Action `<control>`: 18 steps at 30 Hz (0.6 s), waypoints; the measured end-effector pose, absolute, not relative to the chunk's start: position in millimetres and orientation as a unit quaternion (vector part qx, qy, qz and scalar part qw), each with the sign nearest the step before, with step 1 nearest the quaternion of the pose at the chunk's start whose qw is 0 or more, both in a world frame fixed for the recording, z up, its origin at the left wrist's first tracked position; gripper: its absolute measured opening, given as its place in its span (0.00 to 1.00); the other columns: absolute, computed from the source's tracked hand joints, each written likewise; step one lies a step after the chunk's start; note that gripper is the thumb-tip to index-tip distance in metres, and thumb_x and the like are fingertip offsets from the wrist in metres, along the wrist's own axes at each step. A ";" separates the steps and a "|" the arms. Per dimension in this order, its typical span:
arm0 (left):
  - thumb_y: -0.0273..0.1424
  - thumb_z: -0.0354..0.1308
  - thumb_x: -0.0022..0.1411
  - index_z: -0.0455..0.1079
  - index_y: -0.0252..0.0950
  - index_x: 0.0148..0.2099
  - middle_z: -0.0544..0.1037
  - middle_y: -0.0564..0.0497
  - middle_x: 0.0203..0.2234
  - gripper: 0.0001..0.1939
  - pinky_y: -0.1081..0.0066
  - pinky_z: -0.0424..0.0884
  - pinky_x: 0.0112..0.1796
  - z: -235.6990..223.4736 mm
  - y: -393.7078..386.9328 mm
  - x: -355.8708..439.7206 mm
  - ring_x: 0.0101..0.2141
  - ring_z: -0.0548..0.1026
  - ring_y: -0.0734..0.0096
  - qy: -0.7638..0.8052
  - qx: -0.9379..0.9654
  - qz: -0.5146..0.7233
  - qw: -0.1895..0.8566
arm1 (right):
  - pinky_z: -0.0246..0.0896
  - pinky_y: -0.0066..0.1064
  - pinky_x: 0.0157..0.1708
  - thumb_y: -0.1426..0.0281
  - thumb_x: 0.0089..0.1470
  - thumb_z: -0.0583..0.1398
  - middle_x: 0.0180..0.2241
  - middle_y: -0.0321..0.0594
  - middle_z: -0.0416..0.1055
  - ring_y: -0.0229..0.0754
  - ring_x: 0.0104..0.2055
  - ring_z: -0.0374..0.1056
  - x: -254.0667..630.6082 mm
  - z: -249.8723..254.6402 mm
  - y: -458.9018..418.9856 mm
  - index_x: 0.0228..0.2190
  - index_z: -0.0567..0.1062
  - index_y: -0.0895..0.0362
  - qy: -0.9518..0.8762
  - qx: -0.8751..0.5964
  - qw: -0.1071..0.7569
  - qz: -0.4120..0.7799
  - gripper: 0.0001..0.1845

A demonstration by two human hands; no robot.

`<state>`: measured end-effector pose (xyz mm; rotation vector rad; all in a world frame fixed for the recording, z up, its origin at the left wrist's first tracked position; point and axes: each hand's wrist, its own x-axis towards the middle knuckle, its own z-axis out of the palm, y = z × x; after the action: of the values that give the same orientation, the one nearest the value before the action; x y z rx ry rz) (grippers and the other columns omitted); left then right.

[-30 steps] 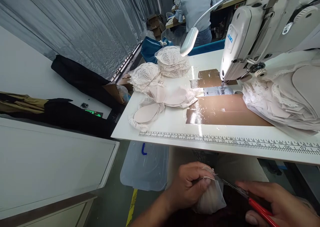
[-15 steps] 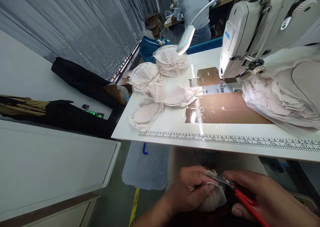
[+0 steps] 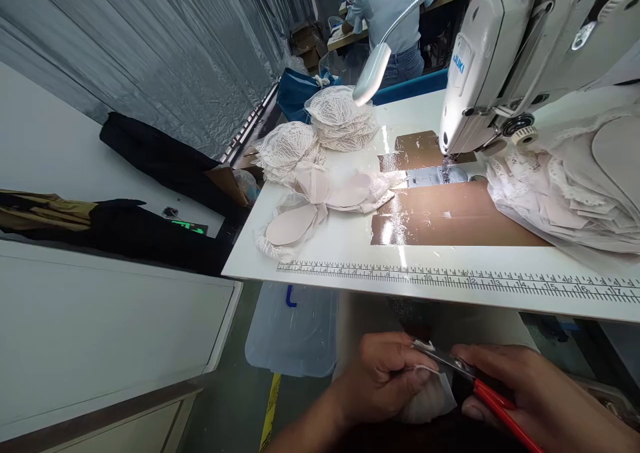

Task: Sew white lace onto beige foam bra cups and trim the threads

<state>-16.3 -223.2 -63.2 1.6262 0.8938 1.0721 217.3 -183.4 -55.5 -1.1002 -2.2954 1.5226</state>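
Observation:
Below the table's front edge, my left hand (image 3: 385,376) pinches a small piece of white fabric (image 3: 431,400) between thumb and fingers. My right hand (image 3: 520,386) is closed around red-handled scissors (image 3: 493,400). The scissor blades point left and lie against the fabric's upper edge, close to my left fingertips. Part of the fabric is hidden under my left hand. On the table above lies a pale lace piece with smooth cups (image 3: 295,223), apart from both hands.
A white JUKI sewing machine (image 3: 475,66) stands on the white table (image 3: 320,270), which has a printed ruler along its front edge. Stacked lace cups (image 3: 343,116) lie at the left, a fabric pile (image 3: 565,180) at the right. A plastic bin (image 3: 293,333) sits below. Beyond, a person (image 3: 395,13) works.
My right hand and the scissors have shifted very slightly to the right. My left hand keeps its hold on the fabric, nearly unmoved.

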 end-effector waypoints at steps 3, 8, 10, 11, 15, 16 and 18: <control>0.26 0.55 0.63 0.77 0.26 0.41 0.77 0.42 0.27 0.11 0.75 0.69 0.32 -64.8 -223.3 -15.8 0.29 0.74 0.71 0.366 0.672 0.438 0.473 | 0.65 0.25 0.34 0.70 0.57 0.59 0.35 0.32 0.76 0.40 0.33 0.72 219.2 -58.9 -184.4 0.35 0.72 0.50 -0.770 -0.358 0.038 0.527 0.03; 0.27 0.56 0.63 0.77 0.25 0.41 0.76 0.43 0.26 0.11 0.75 0.68 0.31 -65.1 -223.4 -14.7 0.28 0.73 0.71 0.371 0.673 0.433 0.471 | 0.64 0.27 0.34 0.67 0.59 0.58 0.34 0.33 0.77 0.41 0.34 0.74 223.4 -67.7 -186.6 0.40 0.72 0.49 -0.801 -0.358 0.043 0.477 0.06; 0.26 0.56 0.63 0.77 0.25 0.41 0.77 0.42 0.26 0.11 0.75 0.69 0.31 -63.6 -222.6 -13.6 0.28 0.74 0.71 0.368 0.672 0.433 0.474 | 0.64 0.27 0.33 0.66 0.60 0.58 0.34 0.34 0.77 0.42 0.34 0.74 224.7 -70.0 -187.4 0.40 0.72 0.49 -0.804 -0.358 0.054 0.473 0.06; 0.26 0.55 0.63 0.77 0.25 0.41 0.77 0.41 0.27 0.11 0.75 0.69 0.32 -62.4 -221.8 -12.8 0.29 0.75 0.70 0.366 0.671 0.432 0.479 | 0.64 0.27 0.33 0.66 0.60 0.58 0.34 0.34 0.77 0.42 0.34 0.74 225.2 -71.1 -187.8 0.39 0.73 0.50 -0.800 -0.361 0.062 0.476 0.06; 0.25 0.55 0.64 0.77 0.26 0.42 0.79 0.38 0.32 0.10 0.71 0.73 0.38 -57.4 -219.0 -9.3 0.36 0.78 0.64 0.350 0.662 0.431 0.504 | 0.65 0.26 0.33 0.63 0.59 0.58 0.32 0.35 0.76 0.43 0.33 0.73 227.9 -79.6 -189.3 0.36 0.74 0.51 -0.749 -0.381 0.105 0.531 0.07; 0.25 0.55 0.64 0.77 0.27 0.42 0.80 0.38 0.34 0.10 0.70 0.73 0.40 -57.5 -219.6 -8.5 0.37 0.78 0.63 0.346 0.659 0.432 0.509 | 0.65 0.26 0.33 0.62 0.59 0.58 0.31 0.35 0.76 0.44 0.32 0.72 228.7 -83.5 -189.9 0.36 0.74 0.51 -0.733 -0.387 0.117 0.547 0.08; 0.26 0.55 0.64 0.76 0.29 0.41 0.80 0.40 0.34 0.09 0.70 0.72 0.40 -60.8 -223.4 -7.2 0.37 0.77 0.65 0.354 0.651 0.430 0.515 | 0.66 0.26 0.32 0.60 0.57 0.59 0.30 0.35 0.77 0.45 0.31 0.72 230.2 -93.1 -192.4 0.36 0.76 0.52 -0.708 -0.400 0.125 0.568 0.10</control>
<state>-7.2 -223.4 -60.8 1.5640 0.8507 1.0334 230.2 -192.4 -93.1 -1.1653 -2.0637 1.6551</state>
